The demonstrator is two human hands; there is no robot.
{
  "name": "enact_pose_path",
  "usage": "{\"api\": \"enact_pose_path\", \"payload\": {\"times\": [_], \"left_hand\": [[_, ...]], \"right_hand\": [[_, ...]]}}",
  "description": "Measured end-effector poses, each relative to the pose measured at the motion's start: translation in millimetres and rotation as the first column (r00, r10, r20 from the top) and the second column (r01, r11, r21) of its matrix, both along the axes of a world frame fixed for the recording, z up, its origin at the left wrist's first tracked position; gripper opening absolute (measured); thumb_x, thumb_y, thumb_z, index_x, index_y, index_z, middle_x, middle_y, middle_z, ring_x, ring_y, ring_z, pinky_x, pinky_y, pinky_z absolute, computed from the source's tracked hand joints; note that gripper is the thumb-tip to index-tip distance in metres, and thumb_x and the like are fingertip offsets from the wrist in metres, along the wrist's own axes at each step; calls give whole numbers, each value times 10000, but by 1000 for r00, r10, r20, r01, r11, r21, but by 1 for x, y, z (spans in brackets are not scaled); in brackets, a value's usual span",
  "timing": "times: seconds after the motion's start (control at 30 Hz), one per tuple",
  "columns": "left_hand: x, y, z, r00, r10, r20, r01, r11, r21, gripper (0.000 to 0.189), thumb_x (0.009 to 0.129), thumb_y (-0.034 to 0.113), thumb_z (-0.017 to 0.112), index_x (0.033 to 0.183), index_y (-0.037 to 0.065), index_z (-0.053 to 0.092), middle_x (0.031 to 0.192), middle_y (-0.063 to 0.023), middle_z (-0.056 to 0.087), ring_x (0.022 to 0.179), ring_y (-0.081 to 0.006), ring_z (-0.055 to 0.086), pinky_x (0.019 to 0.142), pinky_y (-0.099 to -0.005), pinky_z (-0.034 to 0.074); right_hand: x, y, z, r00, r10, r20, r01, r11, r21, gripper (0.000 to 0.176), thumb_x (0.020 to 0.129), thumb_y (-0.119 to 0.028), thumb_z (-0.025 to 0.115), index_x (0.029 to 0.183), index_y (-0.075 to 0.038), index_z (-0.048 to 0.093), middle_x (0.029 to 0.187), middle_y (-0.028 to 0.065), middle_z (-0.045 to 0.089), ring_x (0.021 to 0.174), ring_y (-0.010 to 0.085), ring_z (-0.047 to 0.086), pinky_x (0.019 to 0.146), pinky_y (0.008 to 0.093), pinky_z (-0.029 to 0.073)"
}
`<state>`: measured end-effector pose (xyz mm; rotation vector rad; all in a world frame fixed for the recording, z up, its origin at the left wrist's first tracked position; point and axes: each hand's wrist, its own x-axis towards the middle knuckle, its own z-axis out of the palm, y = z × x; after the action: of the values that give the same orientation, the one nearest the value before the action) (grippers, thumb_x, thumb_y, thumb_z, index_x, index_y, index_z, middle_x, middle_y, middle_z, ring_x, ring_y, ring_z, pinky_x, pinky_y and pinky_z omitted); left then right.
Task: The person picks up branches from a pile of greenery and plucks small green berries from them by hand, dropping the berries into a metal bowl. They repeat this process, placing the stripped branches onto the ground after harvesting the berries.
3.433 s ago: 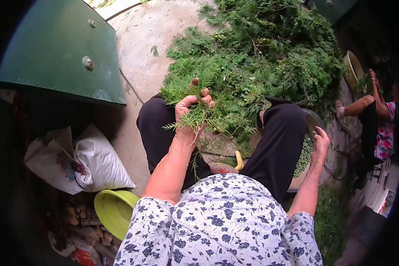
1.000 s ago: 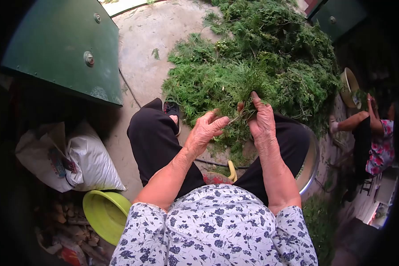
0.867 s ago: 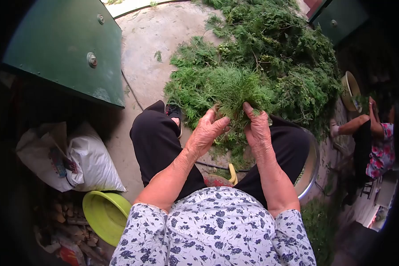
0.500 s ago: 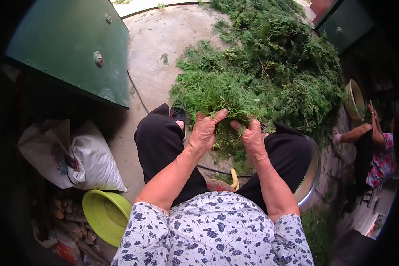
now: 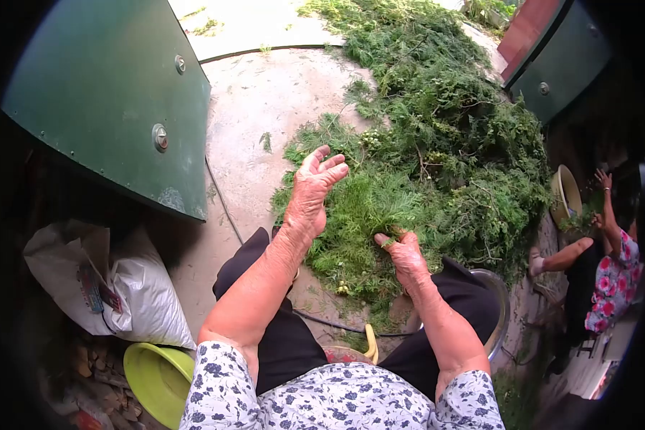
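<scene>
A bunch of green conifer sprigs (image 5: 373, 204) is gripped at its lower end by my right hand (image 5: 406, 256), the thumb pressed over the stems. My left hand (image 5: 314, 188) is raised to the left of the bunch, fingers apart and nothing in it. Just beyond both hands lies a large heap of cut conifer branches (image 5: 459, 136), spreading from the floor in front of my knees to the far edge of the doorway.
Green metal doors (image 5: 115, 100) stand at left and right. White sacks (image 5: 147, 287), a yellow-green basin (image 5: 158, 380) and firewood (image 5: 100, 373) are at left. At right, another person (image 5: 613, 276) sits by a cream basin (image 5: 566, 193). A metal-rimmed basin (image 5: 500, 308) sits beside my right knee.
My left hand has let go of the bunch, opened and moved up and left. My right hand still holds the sprigs. The other person's hands have moved apart. The view has tilted up.
</scene>
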<state>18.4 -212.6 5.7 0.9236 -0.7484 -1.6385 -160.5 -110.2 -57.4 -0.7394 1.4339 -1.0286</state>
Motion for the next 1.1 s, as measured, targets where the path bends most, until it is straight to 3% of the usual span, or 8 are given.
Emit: {"api": "enact_pose_path", "payload": {"times": [0.07,0.13,0.23,0.37,0.47,0.67,0.8,1.1], "left_hand": [[12,-21,1,998,54,21,-54,999,0,463,805,108,626,1218,36,428,1092,-81,589,1009,-155,531,945,-360,318],[24,-35,-8,987,144,-71,-135,984,119,339,837,129,587,1148,57,473,1040,-66,616,967,-159,556,901,-342,365],[29,-38,-14,976,190,-106,-153,946,285,234,855,121,557,1077,69,504,994,-57,632,923,-158,578,850,-320,410],[13,-26,-12,997,-73,12,70,981,182,227,851,116,567,1061,36,539,932,-78,643,851,-158,608,796,-296,460],[3,-23,-16,983,-184,26,176,965,195,225,847,102,565,1058,26,548,904,-80,645,806,-140,616,752,-264,490],[-22,-23,-18,931,-270,246,252,962,102,177,804,14,562,978,0,591,838,-40,636,692,-109,583,627,-238,466],[-37,-14,-11,966,-252,63,245,963,110,167,824,50,577,985,6,585,855,-34,624,698,-112,584,622,-239,478],[-47,-14,-11,936,-348,-53,352,925,140,176,855,132,586,994,25,589,849,-11,624,680,-79,566,590,-220,482]], "right_hand": [[-7,11,-16,966,124,-227,-86,982,171,247,755,-76,670,977,16,613,841,30,622,739,112,532,683,276,423],[-21,35,-76,954,184,-236,-112,951,289,191,736,-64,685,906,10,638,765,21,621,655,111,533,617,275,428],[-17,46,-78,961,140,-239,-46,932,360,165,739,-85,694,864,5,635,771,20,622,657,105,539,612,267,435],[-25,-2,-52,959,-255,121,239,962,130,193,778,-122,680,910,-17,585,791,-1,591,698,108,532,629,286,438],[-23,-39,-4,923,-295,248,306,952,-6,233,813,-131,655,986,-32,535,848,6,583,754,115,544,634,287,458],[-12,-66,45,882,-125,455,154,988,-28,186,855,-141,567,1010,-53,514,799,22,550,659,106,523,504,248,453],[-10,-65,59,784,-88,615,134,991,-30,118,861,-182,506,903,-72,498,663,0,492,470,79,449,401,226,365],[-23,-74,42,524,163,836,58,973,-225,235,877,-296,516,906,-68,464,676,-29,427,486,57,403,430,218,370]]}}
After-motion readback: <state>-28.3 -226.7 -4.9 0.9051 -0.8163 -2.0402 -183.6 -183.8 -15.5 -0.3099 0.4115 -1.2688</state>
